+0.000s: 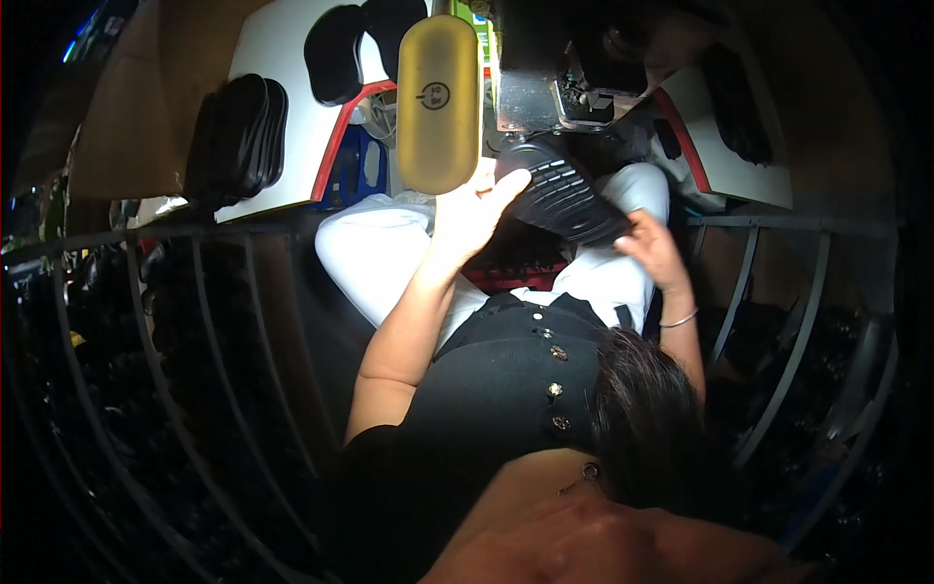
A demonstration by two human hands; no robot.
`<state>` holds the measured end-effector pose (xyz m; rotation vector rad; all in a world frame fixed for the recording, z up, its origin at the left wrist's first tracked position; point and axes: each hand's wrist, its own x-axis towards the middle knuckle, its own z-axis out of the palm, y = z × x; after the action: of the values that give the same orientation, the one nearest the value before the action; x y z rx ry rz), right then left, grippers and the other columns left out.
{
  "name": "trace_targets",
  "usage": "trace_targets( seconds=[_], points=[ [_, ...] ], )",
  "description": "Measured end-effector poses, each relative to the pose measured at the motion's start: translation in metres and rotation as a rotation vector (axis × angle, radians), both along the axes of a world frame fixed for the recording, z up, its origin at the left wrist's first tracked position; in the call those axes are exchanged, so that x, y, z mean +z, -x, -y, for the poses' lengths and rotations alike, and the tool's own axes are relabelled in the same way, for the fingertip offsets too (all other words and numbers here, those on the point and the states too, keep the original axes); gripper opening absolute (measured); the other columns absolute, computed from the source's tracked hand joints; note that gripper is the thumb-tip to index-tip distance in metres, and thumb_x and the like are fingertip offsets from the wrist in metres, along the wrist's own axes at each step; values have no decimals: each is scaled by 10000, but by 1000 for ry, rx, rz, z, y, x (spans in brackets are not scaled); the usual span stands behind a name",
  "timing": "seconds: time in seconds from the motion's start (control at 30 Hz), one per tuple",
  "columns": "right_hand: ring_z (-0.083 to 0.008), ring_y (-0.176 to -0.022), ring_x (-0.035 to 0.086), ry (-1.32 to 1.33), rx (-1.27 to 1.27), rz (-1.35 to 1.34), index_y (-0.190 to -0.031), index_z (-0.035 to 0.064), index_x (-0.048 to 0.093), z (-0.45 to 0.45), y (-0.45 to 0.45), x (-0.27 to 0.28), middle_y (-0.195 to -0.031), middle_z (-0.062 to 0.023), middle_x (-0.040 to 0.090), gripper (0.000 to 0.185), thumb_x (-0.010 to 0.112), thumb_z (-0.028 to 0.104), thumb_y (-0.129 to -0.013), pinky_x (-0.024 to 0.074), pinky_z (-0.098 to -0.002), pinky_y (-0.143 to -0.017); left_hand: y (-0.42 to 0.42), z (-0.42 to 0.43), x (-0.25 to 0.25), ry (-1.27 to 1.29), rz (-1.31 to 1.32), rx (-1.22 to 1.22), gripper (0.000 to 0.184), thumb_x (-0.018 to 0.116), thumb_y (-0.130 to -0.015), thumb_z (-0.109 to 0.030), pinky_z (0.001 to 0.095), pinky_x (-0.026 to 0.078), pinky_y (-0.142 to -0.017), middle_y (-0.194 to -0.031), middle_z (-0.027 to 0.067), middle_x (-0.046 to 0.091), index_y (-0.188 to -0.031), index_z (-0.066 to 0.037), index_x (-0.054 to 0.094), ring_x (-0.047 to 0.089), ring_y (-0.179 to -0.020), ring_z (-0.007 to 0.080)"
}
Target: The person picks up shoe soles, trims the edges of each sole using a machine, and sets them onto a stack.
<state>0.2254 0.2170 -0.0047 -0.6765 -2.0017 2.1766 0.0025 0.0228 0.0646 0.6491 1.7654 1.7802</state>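
A black ridged shoe sole is held at a slant above my lap, between both hands. My left hand grips its upper left end, thumb laid along the edge and the other fingers partly hidden. At the lower right end, my right hand is closed with its fingertips on the sole's edge; this hand is slightly blurred. Directly above the sole is a machine with a shiny metal front. A yellow rounded cover with a round dark logo sits beside it, close above my left hand.
On the left white table with a red edge lie a stack of black soles and a few more black pieces. More dark pieces lie on the right table. Metal rails run along both sides of my seat.
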Motion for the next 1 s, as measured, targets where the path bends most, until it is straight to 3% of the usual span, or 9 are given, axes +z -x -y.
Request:
trace_targets(
  seconds=[0.23, 0.33, 0.4, 0.5, 0.6, 0.77, 0.83, 0.93, 1.0],
  points=[
    [-62, -762, 474, -569, 12, -145, -1065, -3, 537, -59, 38, 105, -839, 6, 516, 247, 611, 96, -852, 381, -189, -690, 18, 16, -15, 154, -232, -61, 127, 661, -820, -121, 189, 324, -460, -586, -32, 519, -886, -27, 607, 391, -489, 27],
    [-60, -731, 510, -644, 49, -210, -1008, 2, 584, -54, 69, 119, -795, -15, 555, 206, 645, 84, -829, 421, -205, -664, 25, 29, -11, 4, 114, -28, 169, 693, -796, -90, 191, 405, -599, -727, -15, 584, -929, -2, 635, 491, -661, 38],
    [-61, -711, 510, -630, 48, -179, -1001, 3, 593, -38, 81, 122, -772, -14, 555, 224, 670, 93, -811, 425, -209, -648, 37, 41, -14, -57, -25, 3, 174, 670, -804, -67, 199, 419, -632, -828, 0, 595, -950, 19, 631, 516, -731, 48],
    [-61, -698, 506, -603, 26, -217, -1012, -12, 610, -6, 98, 119, -759, -5, 552, 261, 696, 102, -793, 424, -206, -645, 60, 63, -17, 10, -141, 58, 107, 662, -809, -58, 194, 389, -594, -748, -9, 531, -876, 15, 620, 459, -664, 48],
    [-57, -683, 487, -623, -37, -276, -1011, -22, 627, 23, 112, 110, -751, 4, 535, 268, 701, 113, -792, 414, -201, -639, 81, 82, -33, -55, -17, 97, 172, 649, -817, -54, 200, 388, -608, -783, -26, 556, -973, 2, 605, 471, -675, 50],
    [-98, -525, 413, -761, 103, -213, -786, -21, 578, 31, 135, 113, -586, -60, 471, 271, 699, 221, -805, 382, -226, -523, 90, 111, -64, -31, 312, -223, 348, 630, -804, -23, 270, 439, -894, -1044, 71, 629, -1134, 44, 544, 588, -942, 128],
    [-121, -488, 434, -837, 136, -187, -761, -20, 587, 32, 141, 116, -564, -99, 482, 300, 692, 257, -809, 388, -237, -503, 73, 106, -81, 17, 374, -279, 386, 647, -791, -18, 261, 444, -872, -1046, 55, 625, -1156, 36, 537, 581, -922, 116],
    [-111, -528, 429, -917, 165, -119, -710, 12, 563, 35, 144, 118, -624, -37, 505, 279, 742, 224, -750, 383, -242, -494, 50, 82, -99, 140, 356, -496, 363, 690, -782, -66, 247, 461, -823, -1014, 43, 634, -1116, 21, 578, 576, -888, 102],
    [-112, -508, 438, -1114, 126, -301, -725, 23, 591, 37, 148, 103, -620, -40, 514, 261, 747, 232, -740, 377, -231, -469, 34, 57, -89, 202, 221, -555, 329, 703, -787, -118, 248, 465, -792, -930, 43, 650, -1066, 27, 608, 575, -865, 104]
  ],
)
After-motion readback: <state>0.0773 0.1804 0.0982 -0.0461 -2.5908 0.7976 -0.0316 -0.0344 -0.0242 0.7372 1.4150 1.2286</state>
